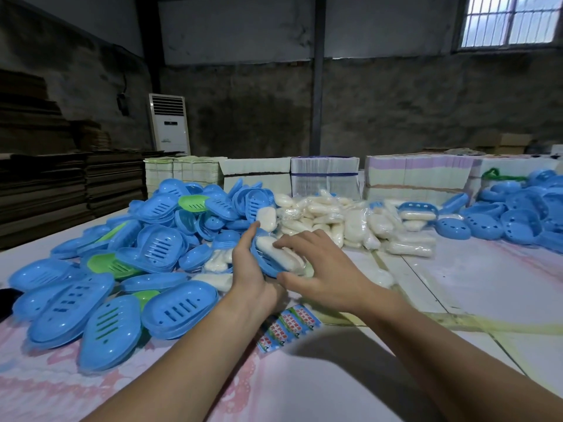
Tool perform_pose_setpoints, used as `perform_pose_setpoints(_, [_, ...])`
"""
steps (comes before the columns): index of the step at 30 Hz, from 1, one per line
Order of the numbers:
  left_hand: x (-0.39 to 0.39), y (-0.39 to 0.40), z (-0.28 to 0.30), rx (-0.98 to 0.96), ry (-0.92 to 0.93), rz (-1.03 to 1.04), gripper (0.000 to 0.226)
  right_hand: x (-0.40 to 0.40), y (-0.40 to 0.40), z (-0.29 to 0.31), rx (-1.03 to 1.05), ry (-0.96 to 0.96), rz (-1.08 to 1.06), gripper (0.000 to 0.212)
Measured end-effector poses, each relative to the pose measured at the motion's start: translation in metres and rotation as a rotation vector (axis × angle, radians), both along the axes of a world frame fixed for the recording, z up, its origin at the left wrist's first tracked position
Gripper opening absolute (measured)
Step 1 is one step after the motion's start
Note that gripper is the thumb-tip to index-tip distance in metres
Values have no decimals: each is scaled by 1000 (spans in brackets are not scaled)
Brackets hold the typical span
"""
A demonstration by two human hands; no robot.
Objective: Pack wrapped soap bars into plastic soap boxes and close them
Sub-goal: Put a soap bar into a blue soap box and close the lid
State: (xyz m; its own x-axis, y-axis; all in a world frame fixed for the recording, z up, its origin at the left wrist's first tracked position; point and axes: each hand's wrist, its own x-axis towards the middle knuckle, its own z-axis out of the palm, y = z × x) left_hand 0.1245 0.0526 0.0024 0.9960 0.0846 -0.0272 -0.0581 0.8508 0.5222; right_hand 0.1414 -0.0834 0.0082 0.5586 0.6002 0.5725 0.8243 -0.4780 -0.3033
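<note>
step: seating soap | your left hand (247,269) cupped a blue soap box half (264,263) from its left side, fingers curled on the rim | wrapped soap bar (278,254) lay in it, long axis running away-left to near-right | your right hand (323,269) was nearer, fingers spread and pressing the bar | lid not yet on

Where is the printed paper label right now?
In the head view, the printed label lies flat on the table near centre, just under the left wrist, right of the blue soap box pile.
</note>
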Motion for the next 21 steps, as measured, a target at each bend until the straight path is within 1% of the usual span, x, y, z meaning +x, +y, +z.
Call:
perform_pose_setpoints(3, [2,-2,7,-51,-65,-2,45,2,-5,5,121,-6,52,43])
perform_pose_setpoints(5, [2,-9,14,-55,-73,-5,49,3,-6,8,188,-33,52,43])
perform_pose_setpoints(8, [4,-28,21,-7,-33,-45,55,5,-8,10,279,0,-11,44])
perform_pose_setpoints(10, [7,-41,21,-20,-14,-67,50,7,-12,12,322,61,-82,42])
perform_pose_setpoints(11, [10,-46,20,-38,-9,-62,46,9,-13,13,315,90,-120,40])
perform_pose_setpoints(13, [15,-50,17,-66,7,-29,40,13,-14,13,224,108,-165,35])
perform_pose_setpoints(16, [19,-45,13,-104,45,-1,41,16,-14,11,70,114,-97,31])
perform_pose_setpoints(18, [21,-41,12,-138,54,24,38,20,-17,14,51,171,-91,24])
perform_pose_setpoints(19, [21,-40,9,-138,53,22,38,21,-19,14,69,194,-104,26])
perform_pose_setpoints(21, [18,-41,8,-87,55,-13,44,22,-21,14,143,211,-109,27])
